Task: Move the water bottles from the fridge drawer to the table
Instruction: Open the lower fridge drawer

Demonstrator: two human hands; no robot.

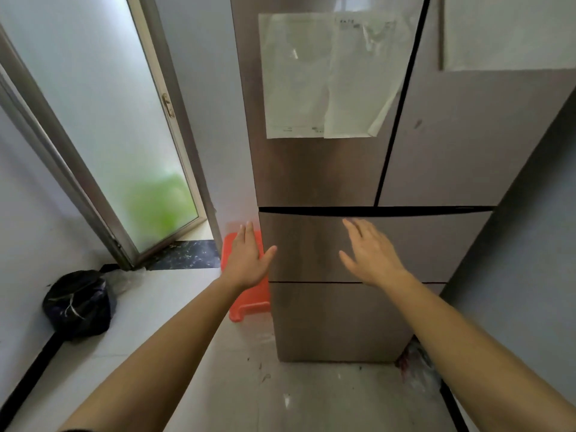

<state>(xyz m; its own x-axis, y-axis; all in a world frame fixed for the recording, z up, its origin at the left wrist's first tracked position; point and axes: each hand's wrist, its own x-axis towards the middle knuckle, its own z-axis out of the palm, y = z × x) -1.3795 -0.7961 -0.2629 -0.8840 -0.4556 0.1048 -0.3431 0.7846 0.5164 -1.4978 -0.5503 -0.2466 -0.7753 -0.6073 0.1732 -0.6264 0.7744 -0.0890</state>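
A tall brown-grey fridge (442, 145) fills the upper right of the head view. Below its two doors are two closed drawers, the upper drawer (436, 241) and the lower drawer (336, 319). My left hand (246, 260) is stretched out at the left edge of the upper drawer, fingers apart, holding nothing. In front of the upper drawer's face, my right hand (371, 251) is open and empty as well. No water bottles and no table are in view.
An orange plastic stool (252, 299) stands against the fridge's left side. A black bin bag (79, 302) sits by the left wall. A frosted glass door (103, 120) is at the left. Papers (327, 76) hang on the fridge door. A grey wall (526, 244) closes the right.
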